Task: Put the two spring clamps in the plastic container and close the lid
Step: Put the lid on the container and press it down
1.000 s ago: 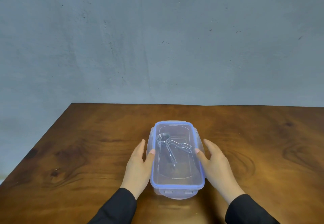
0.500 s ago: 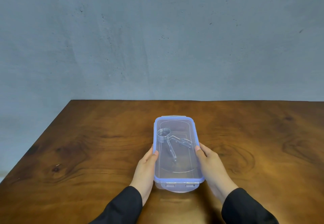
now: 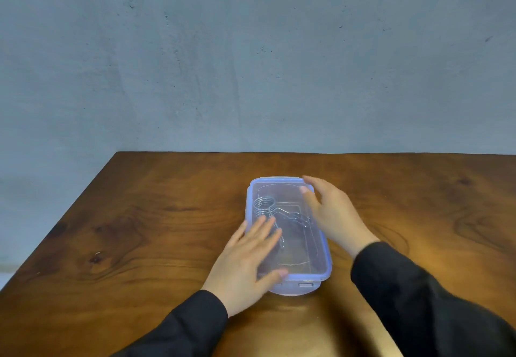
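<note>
A clear plastic container (image 3: 318, 271) with a blue-rimmed lid (image 3: 275, 189) lies lengthwise on the wooden table. Through the lid I see metal spring clamps (image 3: 265, 207), a wire coil with handles trailing toward me. My left hand (image 3: 247, 259) lies flat on the near left part of the lid, fingers spread, thumb at the near edge. My right hand (image 3: 331, 213) rests over the far right side of the lid, fingers reaching the far right corner. The near end latch (image 3: 305, 284) is visible below the lid rim.
The brown wooden table (image 3: 139, 231) reaches back to a grey wall (image 3: 251, 63). Its left edge runs diagonally at the left. Black sleeves cover both forearms at the bottom of the view.
Both hands left the container's long sides. The left hand moved onto the near part of the lid; the right hand slid forward to the far right corner.
</note>
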`<state>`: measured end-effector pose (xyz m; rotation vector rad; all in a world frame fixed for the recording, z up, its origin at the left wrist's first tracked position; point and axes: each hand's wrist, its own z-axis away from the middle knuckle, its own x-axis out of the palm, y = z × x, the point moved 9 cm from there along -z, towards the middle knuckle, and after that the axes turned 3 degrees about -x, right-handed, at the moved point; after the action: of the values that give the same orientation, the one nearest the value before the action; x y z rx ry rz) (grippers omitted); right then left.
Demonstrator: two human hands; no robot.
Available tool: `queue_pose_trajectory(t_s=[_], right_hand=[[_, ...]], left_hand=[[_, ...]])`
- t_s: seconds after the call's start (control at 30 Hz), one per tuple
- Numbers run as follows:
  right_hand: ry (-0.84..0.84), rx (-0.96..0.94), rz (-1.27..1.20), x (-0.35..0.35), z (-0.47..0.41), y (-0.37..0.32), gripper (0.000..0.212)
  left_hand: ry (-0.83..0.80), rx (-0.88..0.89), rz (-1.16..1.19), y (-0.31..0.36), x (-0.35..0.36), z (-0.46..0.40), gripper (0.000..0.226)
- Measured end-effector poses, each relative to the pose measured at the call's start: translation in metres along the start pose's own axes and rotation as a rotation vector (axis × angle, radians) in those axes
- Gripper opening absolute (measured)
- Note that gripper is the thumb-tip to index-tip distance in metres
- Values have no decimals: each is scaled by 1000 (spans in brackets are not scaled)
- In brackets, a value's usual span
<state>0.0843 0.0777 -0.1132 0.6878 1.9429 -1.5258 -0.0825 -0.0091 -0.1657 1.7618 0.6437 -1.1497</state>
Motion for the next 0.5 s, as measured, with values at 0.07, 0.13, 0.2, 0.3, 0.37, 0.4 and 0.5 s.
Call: queue_pose_trajectory(t_s=[0.07, 0.13, 0.2, 0.3, 0.37, 0.4, 0.5], right_hand=[[-189, -106, 143, 30, -26, -9, 59], [-348, -108, 306, 58, -43, -4, 66], [-383, -103, 412, 73, -54, 1, 66], [-271, -106, 457, 74, -63, 2, 63], [-211, -120, 481, 75, -65, 1, 61], [-198, -123, 492, 75, -66, 1, 60], [-182, -132, 499, 76, -68, 0, 57]], left_hand=[[-47, 90, -116, 6, 9, 0, 87], [-31, 135, -175, 8, 12, 0, 91], [-14, 160, -229, 7, 14, -1, 92], [18, 177, -268, 8, 16, -2, 85], [37, 190, -275, 9, 18, -2, 80], [45, 192, -286, 10, 18, -2, 77], [70, 203, -341, 11, 20, -2, 69]])
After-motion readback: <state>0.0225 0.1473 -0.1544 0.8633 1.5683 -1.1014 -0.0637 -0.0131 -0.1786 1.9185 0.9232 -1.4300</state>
